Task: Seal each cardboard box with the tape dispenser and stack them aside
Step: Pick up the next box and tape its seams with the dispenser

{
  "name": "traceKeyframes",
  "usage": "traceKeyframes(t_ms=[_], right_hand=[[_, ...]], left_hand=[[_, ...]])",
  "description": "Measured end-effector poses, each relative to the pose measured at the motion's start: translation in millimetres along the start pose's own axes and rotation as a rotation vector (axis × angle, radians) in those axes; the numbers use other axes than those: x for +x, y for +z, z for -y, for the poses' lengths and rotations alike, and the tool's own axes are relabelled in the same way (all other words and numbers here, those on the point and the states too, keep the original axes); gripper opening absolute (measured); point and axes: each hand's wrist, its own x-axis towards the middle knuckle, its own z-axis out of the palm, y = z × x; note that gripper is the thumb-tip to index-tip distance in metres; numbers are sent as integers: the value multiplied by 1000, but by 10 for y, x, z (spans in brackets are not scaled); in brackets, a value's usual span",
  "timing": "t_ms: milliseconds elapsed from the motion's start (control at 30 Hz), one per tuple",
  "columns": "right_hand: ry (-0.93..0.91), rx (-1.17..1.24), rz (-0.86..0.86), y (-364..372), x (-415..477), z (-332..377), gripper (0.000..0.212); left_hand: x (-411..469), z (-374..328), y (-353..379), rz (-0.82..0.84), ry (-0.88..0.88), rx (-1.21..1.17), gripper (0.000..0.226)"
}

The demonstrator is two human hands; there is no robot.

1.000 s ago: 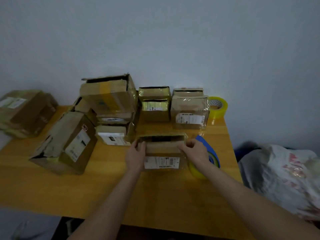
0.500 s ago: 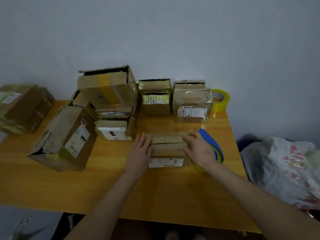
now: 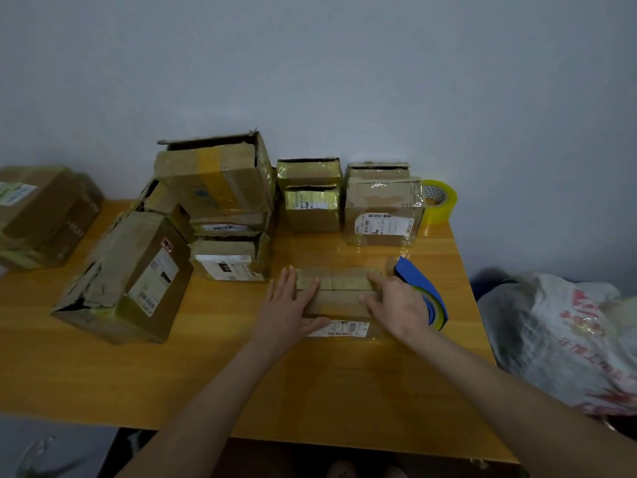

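Note:
A small cardboard box [image 3: 339, 298] with a white label on its near side lies on the wooden table [image 3: 206, 367], its top flaps folded flat. My left hand [image 3: 287, 305] lies flat with straight fingers on the box's left end. My right hand [image 3: 396, 301] presses flat on its right end. The blue tape dispenser [image 3: 425, 293] with a yellow roll stands just right of the box, partly behind my right hand.
Several cardboard boxes stand behind and left: a leaning one [image 3: 125, 276], a stack topped by an open box [image 3: 215, 177], two small stacks [image 3: 312, 194] [image 3: 382, 207]. A yellow tape roll [image 3: 439, 201] sits by the wall. A plastic bag [image 3: 565, 339] lies right of the table.
The box's flaps were up with both hands on them; they are folded down now and both hands lie flat on top. The view has shifted slightly.

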Motion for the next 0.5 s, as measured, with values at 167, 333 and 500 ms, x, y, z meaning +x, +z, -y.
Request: traceKeyframes(t_ms=[167,333,500], right_hand=[[85,214,102,-124,120,-136,34],[406,60,70,-253,246,-639,54],[540,-6,302,-71,256,-951,34]], left_hand=[[60,-76,-40,-1,36,-50,83],[33,-37,-16,-22,64,-66,79],[45,19,-7,-46,91,-90,77]])
